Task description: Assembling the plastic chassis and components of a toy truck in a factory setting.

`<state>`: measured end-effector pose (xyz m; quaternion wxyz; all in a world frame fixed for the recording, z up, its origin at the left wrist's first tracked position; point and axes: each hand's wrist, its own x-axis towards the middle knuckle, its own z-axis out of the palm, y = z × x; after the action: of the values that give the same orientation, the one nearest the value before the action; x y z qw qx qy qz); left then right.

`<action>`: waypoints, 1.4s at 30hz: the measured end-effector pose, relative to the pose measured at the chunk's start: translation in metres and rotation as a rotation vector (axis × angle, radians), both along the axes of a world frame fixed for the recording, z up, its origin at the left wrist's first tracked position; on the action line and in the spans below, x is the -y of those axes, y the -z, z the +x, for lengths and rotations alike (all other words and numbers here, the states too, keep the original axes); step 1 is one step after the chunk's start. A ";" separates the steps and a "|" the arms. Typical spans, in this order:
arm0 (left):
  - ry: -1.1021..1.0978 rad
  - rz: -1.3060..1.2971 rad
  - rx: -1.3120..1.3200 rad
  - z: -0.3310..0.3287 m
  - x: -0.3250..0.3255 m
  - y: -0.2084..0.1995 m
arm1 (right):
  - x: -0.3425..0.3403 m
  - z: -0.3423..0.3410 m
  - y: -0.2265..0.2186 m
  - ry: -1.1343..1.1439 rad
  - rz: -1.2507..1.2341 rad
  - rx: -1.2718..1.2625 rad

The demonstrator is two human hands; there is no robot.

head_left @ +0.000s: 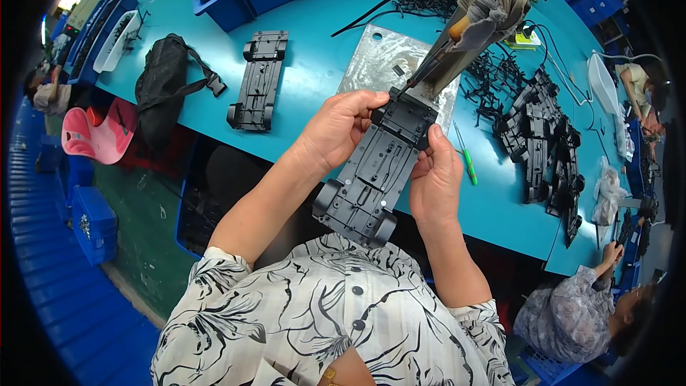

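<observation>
Black plastic chassis point(375, 164) is held between the left hand point(337, 129) and right hand point(437, 179), its far face hidden from view

Left hand point(334, 129) and right hand point(439, 175) facing each other near the middle of the frame, both gripping

The left forearm point(268, 189), bare, slants from the lower left of the frame up to the centre. Its wrist looks nearly straight. The left thumb point(366, 100) stretches toward the right of the frame, and the left fingers point(359, 129) curl in beneath it, partly hidden.

The right forearm point(451, 261), also bare, rises steeply from below, right of centre. This hand sits slightly lower than the other. The right thumb point(441, 146) points upward, and the right fingers point(420, 166) fold inward, mostly out of sight
</observation>
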<state>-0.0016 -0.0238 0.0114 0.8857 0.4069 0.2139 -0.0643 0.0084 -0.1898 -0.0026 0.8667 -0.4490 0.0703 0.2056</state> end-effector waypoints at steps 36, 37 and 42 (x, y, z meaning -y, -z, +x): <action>-0.001 0.030 -0.023 0.000 -0.001 -0.006 | -0.006 -0.001 -0.009 0.017 -0.008 -0.007; 0.003 0.036 -0.022 0.000 -0.001 -0.006 | -0.006 -0.001 -0.009 0.017 -0.008 -0.007; -0.004 0.046 -0.009 0.000 0.000 -0.007 | -0.007 -0.001 -0.006 0.038 -0.006 -0.010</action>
<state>-0.0015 -0.0241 0.0187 0.8754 0.4263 0.2198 -0.0596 0.0078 -0.1833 0.0037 0.8689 -0.4490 0.0837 0.1910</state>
